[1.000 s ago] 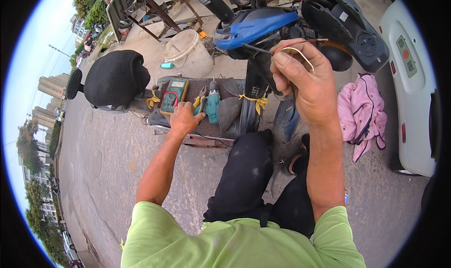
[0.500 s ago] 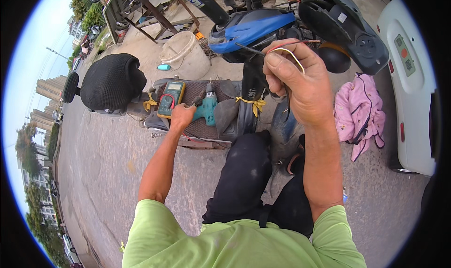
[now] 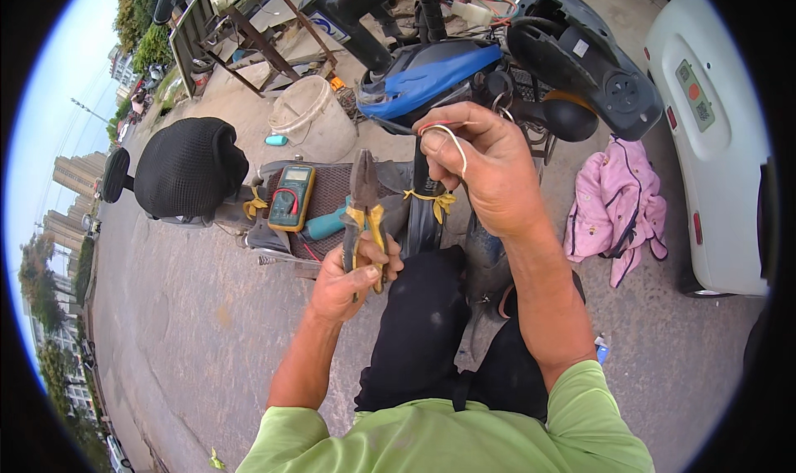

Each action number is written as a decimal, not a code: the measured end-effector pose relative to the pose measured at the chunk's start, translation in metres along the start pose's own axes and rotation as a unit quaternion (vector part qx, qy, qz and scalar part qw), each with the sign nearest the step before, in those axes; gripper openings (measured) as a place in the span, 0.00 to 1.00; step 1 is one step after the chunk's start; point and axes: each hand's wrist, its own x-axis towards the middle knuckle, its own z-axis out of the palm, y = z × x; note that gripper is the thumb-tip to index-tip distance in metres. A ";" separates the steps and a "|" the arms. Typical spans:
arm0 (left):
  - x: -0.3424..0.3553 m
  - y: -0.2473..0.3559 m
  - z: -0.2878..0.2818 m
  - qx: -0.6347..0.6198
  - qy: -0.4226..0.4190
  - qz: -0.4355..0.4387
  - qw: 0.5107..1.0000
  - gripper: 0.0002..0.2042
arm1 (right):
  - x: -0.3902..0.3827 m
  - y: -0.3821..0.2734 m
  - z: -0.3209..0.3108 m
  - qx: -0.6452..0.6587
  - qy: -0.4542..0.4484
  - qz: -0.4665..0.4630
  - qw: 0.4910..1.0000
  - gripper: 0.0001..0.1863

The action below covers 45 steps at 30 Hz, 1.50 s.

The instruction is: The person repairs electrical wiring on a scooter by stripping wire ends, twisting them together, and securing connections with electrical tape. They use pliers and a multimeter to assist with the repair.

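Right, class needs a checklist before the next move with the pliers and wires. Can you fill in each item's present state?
1. Pliers held by the left hand: ok, handles in the grip, nose pointing up.
2. White wire and red wire held: ok, both pinched in the right hand.
3. Pliers clear of the wires: ok, a gap shows between them.
4. Wire ends stripped bare: cannot tell, too small to see.
5. Brown mat free of other tools: not ok, the multimeter and teal drill lie on it.
6. Multimeter switched off: cannot tell.
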 end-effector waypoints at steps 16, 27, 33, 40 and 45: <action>0.013 0.019 0.049 0.240 0.039 0.070 0.967 0.34 | -0.002 -0.006 -0.005 -0.006 -0.012 -0.004 1.000 0.09; 0.015 0.033 0.060 0.278 0.054 0.050 0.958 0.23 | -0.003 -0.006 -0.006 -0.076 -0.030 0.033 0.996 0.07; 0.015 0.032 0.064 0.268 0.055 0.033 0.961 0.17 | -0.003 -0.006 -0.008 -0.062 -0.041 0.026 0.997 0.07; 0.016 0.023 0.066 0.259 0.085 0.054 0.961 0.15 | -0.004 -0.007 -0.007 -0.054 -0.042 0.057 0.996 0.07; 0.016 0.025 0.070 0.277 0.100 0.050 0.954 0.14 | -0.001 -0.005 -0.011 -0.063 -0.059 0.061 0.994 0.06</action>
